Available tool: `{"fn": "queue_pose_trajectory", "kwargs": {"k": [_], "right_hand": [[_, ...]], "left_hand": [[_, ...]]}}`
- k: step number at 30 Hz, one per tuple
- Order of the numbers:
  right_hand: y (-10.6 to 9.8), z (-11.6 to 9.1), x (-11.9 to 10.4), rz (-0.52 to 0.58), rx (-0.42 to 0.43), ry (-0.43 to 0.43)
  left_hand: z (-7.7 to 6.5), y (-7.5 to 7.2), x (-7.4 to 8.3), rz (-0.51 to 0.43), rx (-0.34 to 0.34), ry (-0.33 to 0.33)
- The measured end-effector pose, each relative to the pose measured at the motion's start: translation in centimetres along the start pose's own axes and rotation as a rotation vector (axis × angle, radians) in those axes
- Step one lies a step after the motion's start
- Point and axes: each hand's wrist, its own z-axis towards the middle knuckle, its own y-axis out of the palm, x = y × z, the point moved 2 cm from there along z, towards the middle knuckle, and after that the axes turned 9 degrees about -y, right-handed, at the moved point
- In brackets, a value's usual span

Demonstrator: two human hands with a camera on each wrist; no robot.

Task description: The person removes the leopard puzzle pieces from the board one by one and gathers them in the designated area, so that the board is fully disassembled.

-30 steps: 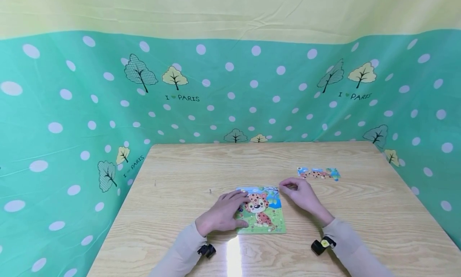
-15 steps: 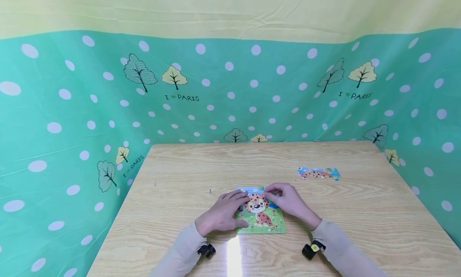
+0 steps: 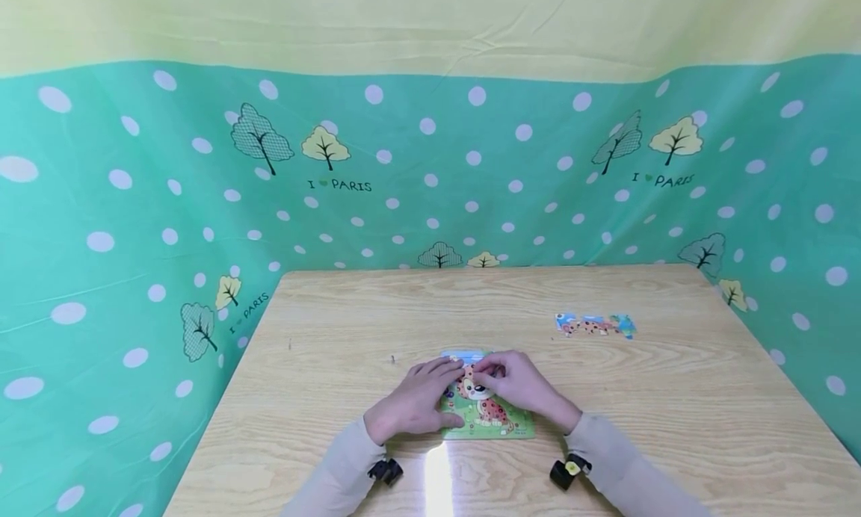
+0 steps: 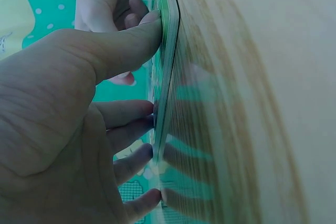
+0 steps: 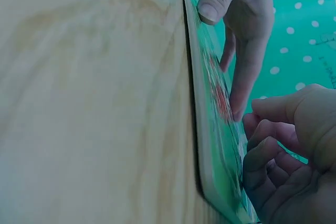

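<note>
A square jigsaw puzzle (image 3: 494,414) with a cartoon leopard on green grass lies flat on the table. My left hand (image 3: 413,399) rests on its left side, fingers spread forward and thumb (image 4: 142,38) pressing near the front edge. Over the leopard's head is my right hand (image 3: 521,382), its fingers bent and the thumb and index finger close together at the picture. The right wrist view shows those bent fingers (image 5: 262,156) right at the puzzle surface; I cannot tell whether they pinch a piece. The puzzle's upper right part is hidden beneath this hand.
Loose jigsaw pieces (image 3: 592,326), blue, leopard-spotted and green, lie in a row beyond the puzzle to the right. The wooden table (image 3: 336,315) ends at a green dotted curtain (image 3: 403,151) behind and on both sides.
My right hand has moved left from the puzzle's upper right corner onto the leopard's head. The left hand, the puzzle and the loose pieces have stayed in place.
</note>
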Motion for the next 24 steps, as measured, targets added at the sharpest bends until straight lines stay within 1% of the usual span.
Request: {"fn": "queue_pose_trajectory", "kwargs": {"k": [3,9,15,24], "right_hand": [[0.4,0.2,-0.1,-0.021,-0.025,0.006],[0.7,0.6,-0.6,-0.087,-0.057,-0.028],[0.7,0.8,-0.9,-0.115,-0.090,-0.045],[1.1,1.1,-0.7,-0.146,-0.126,-0.016]], "left_hand": [[0.0,0.0,0.0,-0.002,-0.003,-0.001],[0.0,0.0,-0.1,0.002,-0.004,-0.002],[-0.1,0.0,-0.1,-0.004,-0.002,-0.001],[0.0,-0.1,-0.1,-0.009,0.002,0.010]]}}
